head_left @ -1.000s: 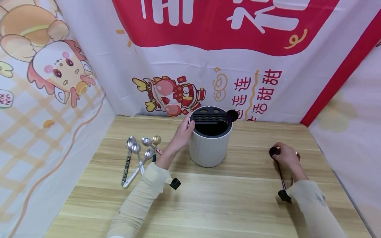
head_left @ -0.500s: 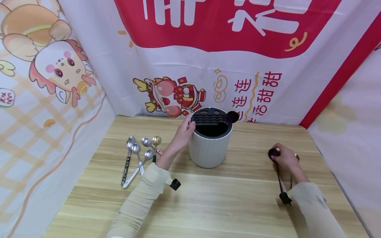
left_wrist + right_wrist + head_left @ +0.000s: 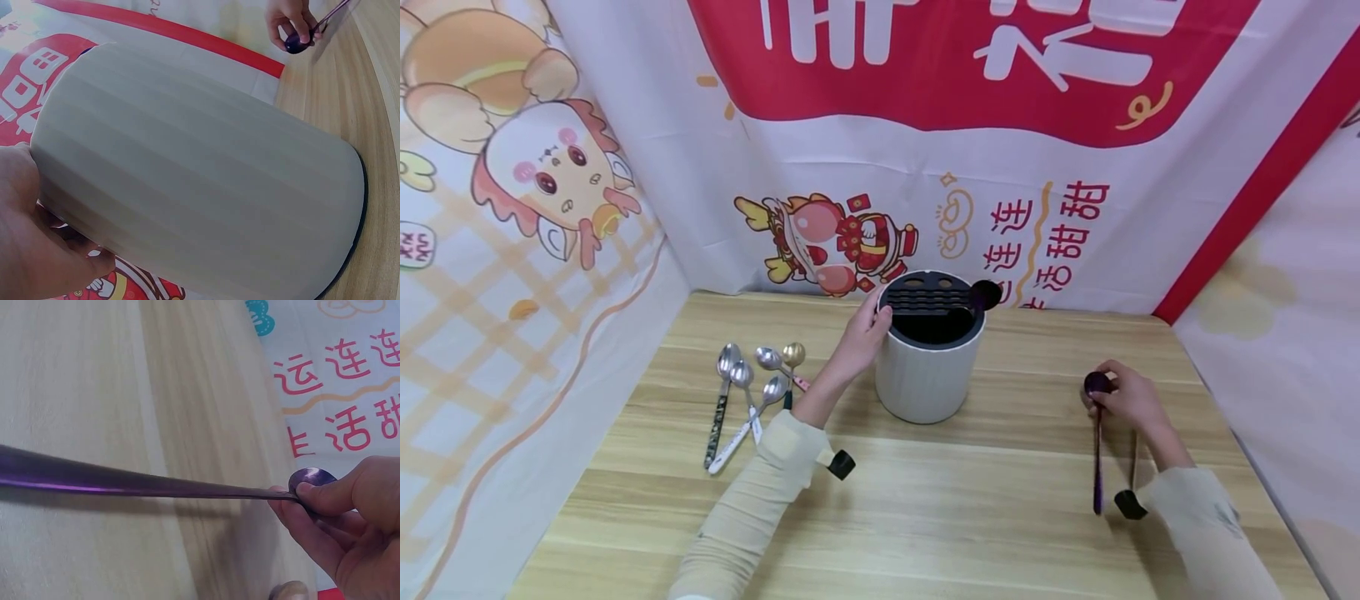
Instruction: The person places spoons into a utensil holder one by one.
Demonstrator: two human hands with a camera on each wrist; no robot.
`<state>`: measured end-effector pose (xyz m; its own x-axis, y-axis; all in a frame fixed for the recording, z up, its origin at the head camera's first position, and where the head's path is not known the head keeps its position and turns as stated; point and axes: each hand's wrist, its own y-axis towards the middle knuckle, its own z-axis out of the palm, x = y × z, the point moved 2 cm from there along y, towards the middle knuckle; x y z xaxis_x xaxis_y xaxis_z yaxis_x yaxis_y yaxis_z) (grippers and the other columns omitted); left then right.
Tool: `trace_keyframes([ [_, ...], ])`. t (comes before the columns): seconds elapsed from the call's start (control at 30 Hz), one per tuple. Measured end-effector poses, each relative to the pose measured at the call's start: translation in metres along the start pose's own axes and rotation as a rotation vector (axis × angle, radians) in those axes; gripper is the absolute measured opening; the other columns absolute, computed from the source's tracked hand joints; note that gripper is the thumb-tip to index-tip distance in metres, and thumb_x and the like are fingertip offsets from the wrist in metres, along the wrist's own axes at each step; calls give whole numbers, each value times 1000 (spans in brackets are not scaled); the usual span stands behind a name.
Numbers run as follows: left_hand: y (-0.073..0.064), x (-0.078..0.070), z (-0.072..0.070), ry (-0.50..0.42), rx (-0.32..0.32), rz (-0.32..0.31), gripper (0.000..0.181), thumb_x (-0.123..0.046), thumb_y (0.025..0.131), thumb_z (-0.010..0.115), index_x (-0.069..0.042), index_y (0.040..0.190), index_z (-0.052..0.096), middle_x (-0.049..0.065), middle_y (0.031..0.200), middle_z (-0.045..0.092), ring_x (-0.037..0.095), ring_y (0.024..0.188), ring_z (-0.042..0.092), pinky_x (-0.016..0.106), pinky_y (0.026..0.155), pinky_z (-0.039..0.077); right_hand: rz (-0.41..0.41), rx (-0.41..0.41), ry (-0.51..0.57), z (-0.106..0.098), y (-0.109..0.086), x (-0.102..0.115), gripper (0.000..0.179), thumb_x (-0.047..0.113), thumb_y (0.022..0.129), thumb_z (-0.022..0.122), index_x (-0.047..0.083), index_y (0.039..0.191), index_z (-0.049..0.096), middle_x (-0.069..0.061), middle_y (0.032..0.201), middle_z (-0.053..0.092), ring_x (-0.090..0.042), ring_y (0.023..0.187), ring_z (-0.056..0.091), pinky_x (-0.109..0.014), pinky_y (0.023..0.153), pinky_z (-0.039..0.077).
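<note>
My left hand (image 3: 859, 340) grips the upper left side of a ribbed, off-white utensil holder (image 3: 925, 379), its thumb at the dark rim. The holder stands upright; its black top has slots, small holes and a large opening. A dark purple spoon (image 3: 986, 294) stands in it, bowl up at the right rim. To the right, my right hand (image 3: 1135, 404) pinches another purple spoon (image 3: 1098, 467) at the neck, just below the bowl. In the right wrist view, thumb and fingers close on the neck of this spoon (image 3: 150, 486), and its handle stretches left over the table.
Several spoons with patterned or coloured handles (image 3: 730, 446) lie on the wooden table (image 3: 970, 525) at left. A thin spoon handle (image 3: 1134, 458) lies under my right wrist; a brownish spoon bowl (image 3: 291, 590) shows below that hand. Printed cloth (image 3: 700, 167) hangs behind the table.
My right hand has turned the purple spoon, so its handle end has swung left, away from the wrist, and more of its bowl shows. My left hand stays on the holder.
</note>
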<state>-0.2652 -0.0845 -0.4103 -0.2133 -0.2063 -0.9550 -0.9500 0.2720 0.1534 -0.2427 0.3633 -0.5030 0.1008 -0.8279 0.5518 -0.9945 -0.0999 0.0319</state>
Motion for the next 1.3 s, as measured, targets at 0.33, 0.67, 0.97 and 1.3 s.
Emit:
trace_keyframes([
  [0.33,0,0,1,11,-13,-3,51,-23,108,36,-10,157,28,17,156,39,31,144,39,47,120,33,-1,-86,41,-14,-7,21,37,1,85,71,-13,116,58,-36,94,69,-36,81,70,-22,62,51],
  [0.67,0,3,2,58,-58,40,49,-23,105,37,-12,153,35,16,150,45,28,139,44,47,119,35,33,-113,198,-24,-11,39,31,-5,89,64,-16,116,54,-43,101,64,-2,62,66,-20,56,58],
  [0.97,1,4,1,26,-45,8,48,-24,107,37,-16,154,34,12,152,44,25,140,43,44,119,35,40,-159,243,-36,-16,55,32,-2,93,62,-14,120,52,-44,106,62,7,63,63,-17,57,57],
  [1.3,0,4,1,22,-36,-9,48,-27,107,37,-17,154,32,11,154,41,24,142,41,44,119,34,52,-185,256,-47,-20,77,37,2,94,63,-13,127,52,-42,115,59,5,70,62,-15,59,57],
])
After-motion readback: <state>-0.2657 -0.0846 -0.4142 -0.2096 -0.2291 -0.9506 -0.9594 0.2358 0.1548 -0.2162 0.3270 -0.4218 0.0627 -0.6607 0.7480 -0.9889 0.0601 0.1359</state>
